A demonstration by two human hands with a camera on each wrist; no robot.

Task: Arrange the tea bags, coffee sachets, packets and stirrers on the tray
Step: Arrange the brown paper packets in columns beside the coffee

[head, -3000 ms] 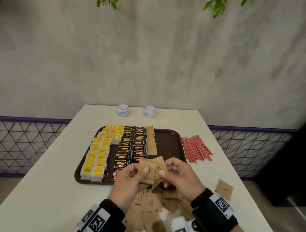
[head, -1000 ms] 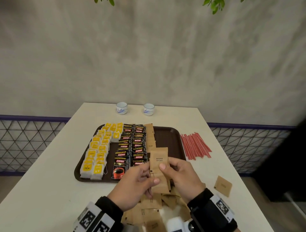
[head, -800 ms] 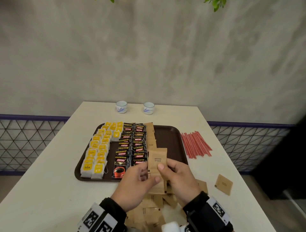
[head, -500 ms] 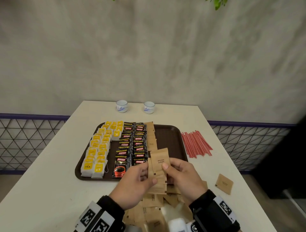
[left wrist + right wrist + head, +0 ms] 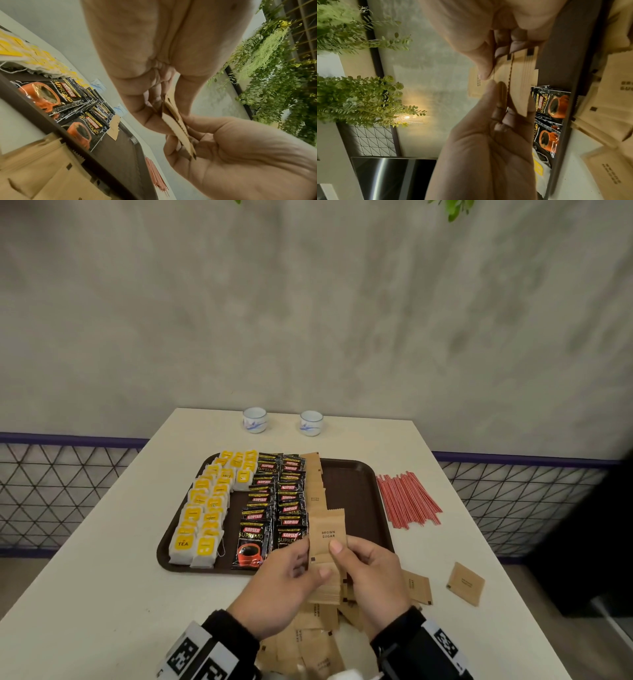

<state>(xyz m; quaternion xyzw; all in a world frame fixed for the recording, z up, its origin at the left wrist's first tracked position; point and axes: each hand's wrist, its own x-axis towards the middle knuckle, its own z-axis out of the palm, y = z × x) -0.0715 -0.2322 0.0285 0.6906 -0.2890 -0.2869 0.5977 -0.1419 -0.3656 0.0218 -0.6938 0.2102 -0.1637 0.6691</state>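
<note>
Both hands hold a small stack of brown sugar packets (image 5: 327,537) upright over the near edge of the brown tray (image 5: 359,481). My left hand (image 5: 291,573) pinches the stack from the left, thumb on its front. My right hand (image 5: 366,563) pinches it from the right, thumb on the front packet. The left wrist view shows the stack (image 5: 176,125) edge-on between the fingers. On the tray lie yellow tea bags (image 5: 205,508), black coffee sachets (image 5: 274,501) and a column of sugar packets (image 5: 317,484). Red stirrers (image 5: 407,498) lie on the table to the right of the tray.
A loose pile of sugar packets (image 5: 308,642) lies on the white table (image 5: 102,594) under my wrists. One stray packet (image 5: 466,583) lies at the right. Two small cups (image 5: 255,420) stand at the far edge. The right third of the tray shows bare brown surface.
The loosely held packets have been squared into a neat stack. Both hands have carried it slightly forward toward the tray, and the front packet now stands higher than the rest.
</note>
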